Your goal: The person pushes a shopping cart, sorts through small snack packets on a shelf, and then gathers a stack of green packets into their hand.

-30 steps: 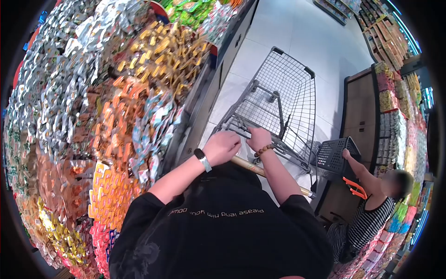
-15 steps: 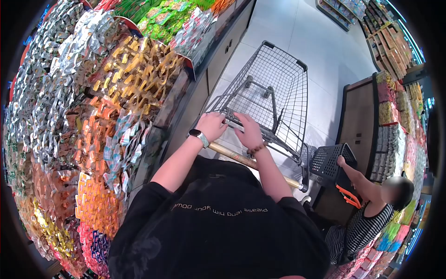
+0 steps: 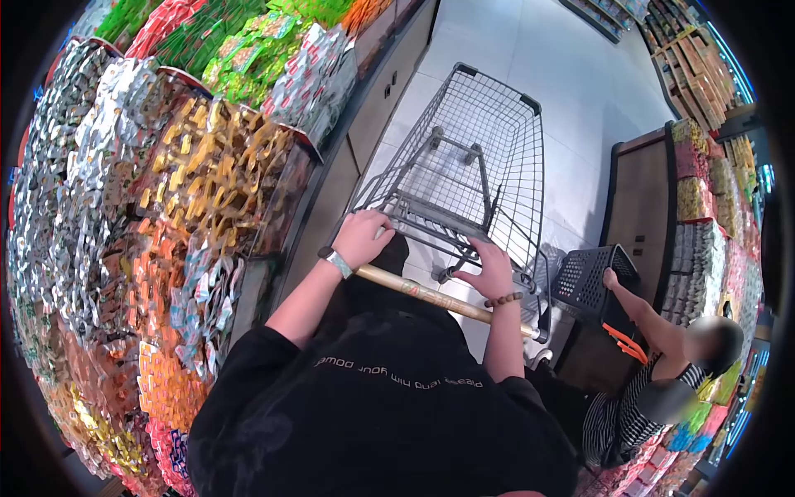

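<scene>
My left hand (image 3: 362, 238), with a watch on its wrist, is over the left end of the shopping cart's pale handle bar (image 3: 422, 291). Its fingers are loosely bent, with the thumb a little apart and nothing visible in them. Farther right, my right hand (image 3: 492, 269), with a beaded bracelet at the wrist, hovers just beyond the bar, thumb spread from the fingers and holding nothing. Both forearms reach over the bar. The wire cart (image 3: 497, 124) in front of me has no goods visible in its basket.
Heaps of wrapped snacks (image 3: 207, 157) fill the display at left. At right, a person (image 3: 638, 406) holds a dark basket (image 3: 588, 277) with orange handles, beside shelves of packets (image 3: 696, 257). Pale floor tiles (image 3: 571, 108) lie around the cart.
My hands have moved apart: the left slightly left and down, the right to the right and down. The cart and left display have shifted a little left in view.
</scene>
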The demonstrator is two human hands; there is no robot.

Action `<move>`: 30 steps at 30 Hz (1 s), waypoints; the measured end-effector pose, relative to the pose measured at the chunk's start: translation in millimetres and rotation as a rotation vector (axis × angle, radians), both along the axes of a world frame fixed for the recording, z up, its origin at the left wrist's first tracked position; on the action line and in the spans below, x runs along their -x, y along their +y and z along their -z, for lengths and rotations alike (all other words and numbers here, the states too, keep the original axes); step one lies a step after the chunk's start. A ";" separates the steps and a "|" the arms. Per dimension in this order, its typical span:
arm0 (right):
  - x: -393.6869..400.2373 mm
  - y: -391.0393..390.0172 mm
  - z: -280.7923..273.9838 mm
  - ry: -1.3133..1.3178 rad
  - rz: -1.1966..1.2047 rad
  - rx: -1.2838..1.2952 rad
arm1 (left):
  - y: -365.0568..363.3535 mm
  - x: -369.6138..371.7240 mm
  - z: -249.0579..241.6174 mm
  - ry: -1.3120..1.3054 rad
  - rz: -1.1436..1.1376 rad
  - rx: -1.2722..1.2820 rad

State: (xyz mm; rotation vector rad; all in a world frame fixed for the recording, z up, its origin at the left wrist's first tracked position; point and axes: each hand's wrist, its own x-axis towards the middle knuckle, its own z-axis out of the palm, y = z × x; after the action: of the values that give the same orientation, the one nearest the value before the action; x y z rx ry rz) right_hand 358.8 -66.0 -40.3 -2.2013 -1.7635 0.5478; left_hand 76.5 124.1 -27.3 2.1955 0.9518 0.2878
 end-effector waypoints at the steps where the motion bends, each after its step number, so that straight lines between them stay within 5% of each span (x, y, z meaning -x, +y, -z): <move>1: -5.7 3.5 7.3 0.109 0.041 -0.025 | 3.8 -2.7 -2.3 -0.001 -0.003 0.003; 22: -123.4 182.9 9.9 0.028 0.037 -0.120 | 161.0 -119.6 11.6 -0.233 0.068 0.154; 30: -180.5 262.6 20.7 0.066 0.024 -0.154 | 228.9 -164.3 0.9 -0.381 0.137 -0.162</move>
State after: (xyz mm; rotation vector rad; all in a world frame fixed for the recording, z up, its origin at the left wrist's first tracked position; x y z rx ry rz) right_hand 539.2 196.7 -61.0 -2.0730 -1.6846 0.4579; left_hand 240.8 353.0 -28.2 2.2276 0.5822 0.7087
